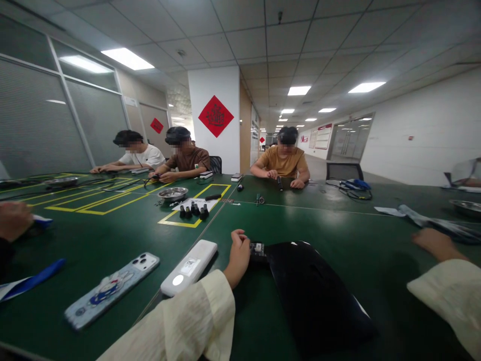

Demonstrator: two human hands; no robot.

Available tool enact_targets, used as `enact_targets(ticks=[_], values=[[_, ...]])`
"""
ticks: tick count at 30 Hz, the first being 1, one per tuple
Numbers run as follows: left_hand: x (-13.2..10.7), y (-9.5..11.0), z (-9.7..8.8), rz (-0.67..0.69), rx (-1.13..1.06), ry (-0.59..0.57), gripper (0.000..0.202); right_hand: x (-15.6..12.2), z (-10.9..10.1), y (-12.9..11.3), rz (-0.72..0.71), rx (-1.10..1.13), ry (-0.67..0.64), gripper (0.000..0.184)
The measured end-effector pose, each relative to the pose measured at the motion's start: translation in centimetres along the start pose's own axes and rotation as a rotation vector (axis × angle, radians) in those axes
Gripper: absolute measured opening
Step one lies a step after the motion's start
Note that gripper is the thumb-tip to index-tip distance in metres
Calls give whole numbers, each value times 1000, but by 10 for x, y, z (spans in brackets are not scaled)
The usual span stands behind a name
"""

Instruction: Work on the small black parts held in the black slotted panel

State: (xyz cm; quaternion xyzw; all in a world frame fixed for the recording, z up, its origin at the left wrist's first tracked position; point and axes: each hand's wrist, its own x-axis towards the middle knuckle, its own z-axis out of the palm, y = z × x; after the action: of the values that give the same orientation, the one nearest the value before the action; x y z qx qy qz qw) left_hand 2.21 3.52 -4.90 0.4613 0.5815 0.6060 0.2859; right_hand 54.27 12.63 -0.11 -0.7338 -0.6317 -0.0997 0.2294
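My left hand is closed, its bent fingers at the left end of a small black device with a light square part on top. Directly beside the device lies a large glossy black piece, curved at its far edge; I cannot tell whether the two are joined. Far to the right, my right hand is over the table, apart from the black piece, near a greyish plastic-like bundle. Its fingers are too unclear to read.
Left of my left hand lie a white oblong device and a phone in a patterned case. Farther off are several black cone-shaped parts and a metal bowl. Several people sit across the table; another person's hand is at far left.
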Motion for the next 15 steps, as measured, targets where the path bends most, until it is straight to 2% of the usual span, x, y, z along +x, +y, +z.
enact_targets(ticks=[2, 4, 6, 9, 12, 15], values=[[0, 0, 0, 12, 16, -14, 25, 3, 0, -30, -37, 38, -90, 27], [-2, 1, 0, 24, 36, -49, 26, -4, 8, -65, -116, 103, -172, 37], [-3, 2, -1, 41, 69, -75, 28, -21, 19, -99, -210, 171, -222, 49], [-3, 1, -2, 61, 153, -50, 29, -57, 38, -140, -330, 244, -294, 58], [-2, -1, -2, 61, 211, -14, 28, -89, 56, -161, -434, 259, -361, 57], [-2, -1, -2, 53, 223, 1, 27, -104, 66, -166, -464, 195, -328, 57]])
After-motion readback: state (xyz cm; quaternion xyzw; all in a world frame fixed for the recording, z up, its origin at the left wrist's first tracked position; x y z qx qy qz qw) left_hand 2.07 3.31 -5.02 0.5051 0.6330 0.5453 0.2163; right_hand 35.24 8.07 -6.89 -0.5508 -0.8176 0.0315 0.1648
